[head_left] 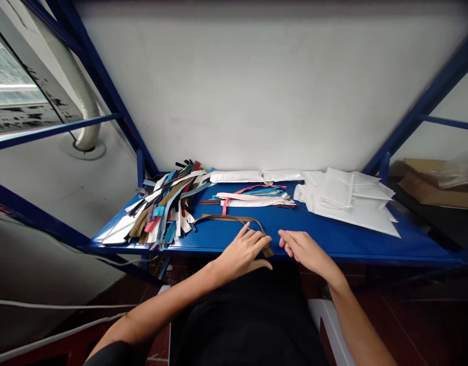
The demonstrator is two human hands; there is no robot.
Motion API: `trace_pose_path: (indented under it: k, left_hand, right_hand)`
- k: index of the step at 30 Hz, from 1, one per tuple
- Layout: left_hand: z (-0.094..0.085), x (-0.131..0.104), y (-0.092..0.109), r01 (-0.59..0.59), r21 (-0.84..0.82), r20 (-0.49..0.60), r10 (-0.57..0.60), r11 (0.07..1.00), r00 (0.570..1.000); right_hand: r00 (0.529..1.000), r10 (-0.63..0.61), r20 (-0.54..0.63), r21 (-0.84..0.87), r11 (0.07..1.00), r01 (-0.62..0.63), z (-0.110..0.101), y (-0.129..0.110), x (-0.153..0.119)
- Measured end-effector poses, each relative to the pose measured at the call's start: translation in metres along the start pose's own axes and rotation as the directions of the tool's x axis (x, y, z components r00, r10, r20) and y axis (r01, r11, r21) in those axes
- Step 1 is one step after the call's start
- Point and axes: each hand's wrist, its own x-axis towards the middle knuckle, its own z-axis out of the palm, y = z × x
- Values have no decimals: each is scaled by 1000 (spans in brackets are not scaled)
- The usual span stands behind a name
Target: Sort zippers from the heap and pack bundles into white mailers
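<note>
My left hand (247, 249) is spread over the front edge of the blue table, thumb and fingers apart. Under and beside its fingers runs a long brown zipper (218, 217), which curves to the right and bends down to the edge. Just to the right is my right hand (300, 248), its fingers curled together; whatever may be between them is hidden. Beyond the hands lies a row of zippers (252, 198) in white, blue, pink and brown, with a pink one (225, 206) crossing it. A big heap of mixed-colour zippers (167, 203) rests at the left.
White plastic bags (348, 203) are stacked at the right of the blue table (321, 239). Two filled clear packets (237, 176) lie along the back wall. Blue frame posts (112, 91) rise at both sides. A cardboard box (439, 183) stands off to the right.
</note>
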Motion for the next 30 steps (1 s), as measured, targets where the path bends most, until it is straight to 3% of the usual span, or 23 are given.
trace_pose_path:
  k: [2, 4, 7, 9, 12, 15, 17, 22, 27, 30]
  left_hand:
    - [-3, 0, -2, -19, 33, 39, 17, 999, 999]
    - [-7, 0, -7, -12, -33, 12, 13, 999, 1000]
    - [-18, 2, -17, 65, -335, -165, -127, 940, 978]
    - [-29, 4, -20, 150, -569, -253, -346, 808, 903]
    - [-41, 6, -19, 229, -815, -161, -588, 532, 793]
    - [-43, 7, -15, 268, -906, -9, -650, 327, 760]
    - [-41, 8, -12, 283, -916, 32, -652, 283, 758]
    - [-45, 7, -8, 259, -872, -20, -560, 415, 828]
    - [-56, 5, -5, 209, -634, -207, -424, 744, 882]
    - [-67, 5, -3, 166, -522, -311, -368, 836, 876]
  right_hand:
    - [998, 5, -69, 23, 1000, -4, 3, 4, 5]
    - [994, -9, -110, 54, 998, 15, 6, 5, 8]
    - [986, -67, -153, 149, 985, 90, 16, 0, 9]
    - [980, -131, -148, 209, 965, 161, 29, -6, 9]
    - [975, -212, -66, 234, 947, 222, 51, -15, 10]
    - [971, -238, -38, 239, 941, 240, 70, -19, 14]
    - [968, -246, -53, 260, 932, 251, 76, -20, 17]
    - [950, -282, -130, 173, 937, 302, 78, -25, 19]
    - [878, -458, -142, -33, 888, 458, 71, -30, 15]
    - [864, -497, -83, -170, 861, 479, 57, -32, 16]
